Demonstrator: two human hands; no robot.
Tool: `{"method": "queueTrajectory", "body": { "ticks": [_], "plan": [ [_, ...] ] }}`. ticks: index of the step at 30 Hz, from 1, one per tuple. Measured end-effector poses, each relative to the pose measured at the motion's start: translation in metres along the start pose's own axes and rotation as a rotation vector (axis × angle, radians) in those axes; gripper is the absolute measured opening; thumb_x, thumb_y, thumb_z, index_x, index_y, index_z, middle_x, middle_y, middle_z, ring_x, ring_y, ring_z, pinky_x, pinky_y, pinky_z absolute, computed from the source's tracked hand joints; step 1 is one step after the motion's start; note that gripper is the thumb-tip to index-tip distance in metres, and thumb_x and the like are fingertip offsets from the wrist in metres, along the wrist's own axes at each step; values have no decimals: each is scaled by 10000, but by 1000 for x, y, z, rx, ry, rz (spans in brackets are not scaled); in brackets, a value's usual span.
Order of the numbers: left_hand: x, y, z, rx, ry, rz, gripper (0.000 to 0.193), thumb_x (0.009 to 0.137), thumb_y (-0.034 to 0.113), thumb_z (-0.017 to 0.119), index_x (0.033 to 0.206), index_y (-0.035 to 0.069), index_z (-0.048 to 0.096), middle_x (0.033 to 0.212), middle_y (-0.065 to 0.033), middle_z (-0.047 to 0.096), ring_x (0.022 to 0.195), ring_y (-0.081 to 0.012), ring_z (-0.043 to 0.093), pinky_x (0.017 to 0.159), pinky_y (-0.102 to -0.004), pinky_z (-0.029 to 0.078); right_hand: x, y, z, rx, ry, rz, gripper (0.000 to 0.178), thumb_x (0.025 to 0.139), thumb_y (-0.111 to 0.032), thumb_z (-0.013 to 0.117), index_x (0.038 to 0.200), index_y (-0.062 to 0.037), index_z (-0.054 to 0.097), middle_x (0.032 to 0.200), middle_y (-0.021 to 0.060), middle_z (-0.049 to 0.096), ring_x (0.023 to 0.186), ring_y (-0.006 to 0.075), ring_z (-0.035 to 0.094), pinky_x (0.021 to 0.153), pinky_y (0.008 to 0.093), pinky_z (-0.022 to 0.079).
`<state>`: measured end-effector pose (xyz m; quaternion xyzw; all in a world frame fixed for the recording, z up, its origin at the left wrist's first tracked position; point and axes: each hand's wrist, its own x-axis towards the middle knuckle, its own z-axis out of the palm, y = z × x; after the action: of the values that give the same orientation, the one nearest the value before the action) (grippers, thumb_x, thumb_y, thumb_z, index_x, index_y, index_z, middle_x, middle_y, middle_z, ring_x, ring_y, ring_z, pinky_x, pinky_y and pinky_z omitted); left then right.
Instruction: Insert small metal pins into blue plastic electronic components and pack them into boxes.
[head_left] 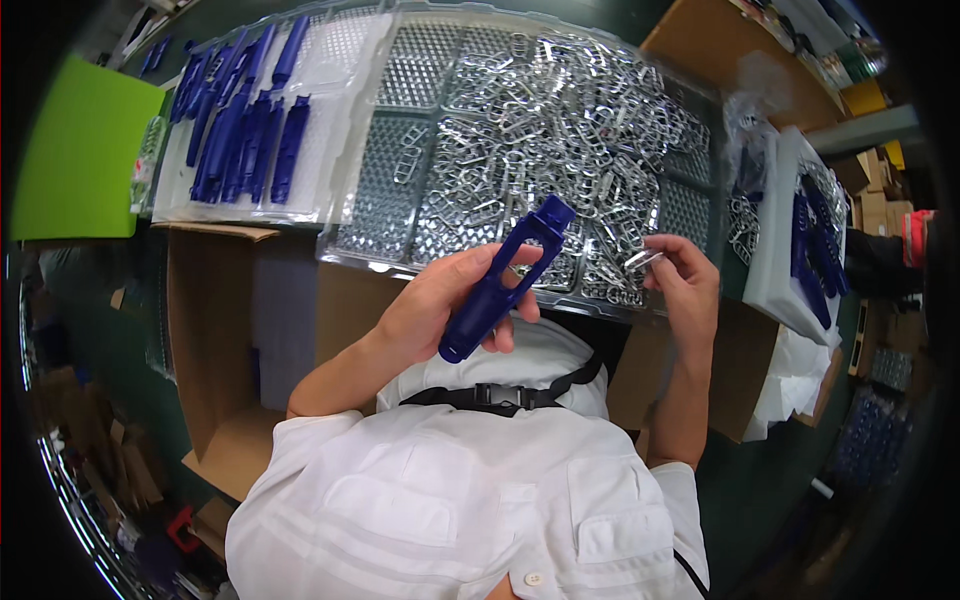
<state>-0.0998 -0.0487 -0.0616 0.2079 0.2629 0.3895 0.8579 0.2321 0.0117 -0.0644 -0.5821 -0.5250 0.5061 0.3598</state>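
Note:
My left hand [452, 295] is closed around a dark blue plastic housing [487, 308], long and tubular with an open slot in its side, held tilted in front of my body. Between the thumb and fingers of my right hand [686, 290] is a small shiny metal clip [643, 260], just over the tray's near right edge. A clear plastic tray [385, 215] in front of me bears a heap of similar metal clips [560, 125]. Farther left, several blue housings [235, 140] lie on a white textured tray [325, 165].
Open cardboard boxes [215, 345] stand below the trays. On the right, a white foam container [775, 240] holds more blue parts [815, 245] and clips. A bright green panel [85, 155] is at the far left, a brown cardboard box [735, 60] at the back right.

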Motion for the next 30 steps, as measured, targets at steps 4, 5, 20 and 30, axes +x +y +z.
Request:
{"method": "queueTrajectory", "body": {
  "ticks": [4,5,20,30],
  "plan": [
    [15,-8,3,16,-49,-4,640,1102,422,429,1597,16,428,1220,-257,676,833,-233,738,727,-312,621,4,3,0,-67,-60,15,318,958,87,541,1214,21,717,990,38,727,809,89,692,743,230,548],
    [17,-8,5,15,-57,-13,640,1102,422,429,1597,16,428,1220,-257,676,833,-233,738,727,-312,621,4,4,-1,-85,-93,-6,351,941,116,508,1212,29,713,1048,60,728,842,110,714,771,243,566],
    [16,-7,7,189,125,105,593,1135,345,427,1621,8,380,1153,-167,717,760,-158,729,624,-248,589,8,2,17,-374,-3,-344,274,947,49,703,1218,10,722,1027,73,726,834,126,676,740,255,549],
    [27,-14,7,134,-7,37,477,1035,256,469,1418,-16,554,1073,-146,724,724,-145,707,602,-258,575,-21,-52,19,202,52,-262,184,931,138,710,1103,72,717,1032,94,734,915,118,700,810,233,572]
  ]
}}
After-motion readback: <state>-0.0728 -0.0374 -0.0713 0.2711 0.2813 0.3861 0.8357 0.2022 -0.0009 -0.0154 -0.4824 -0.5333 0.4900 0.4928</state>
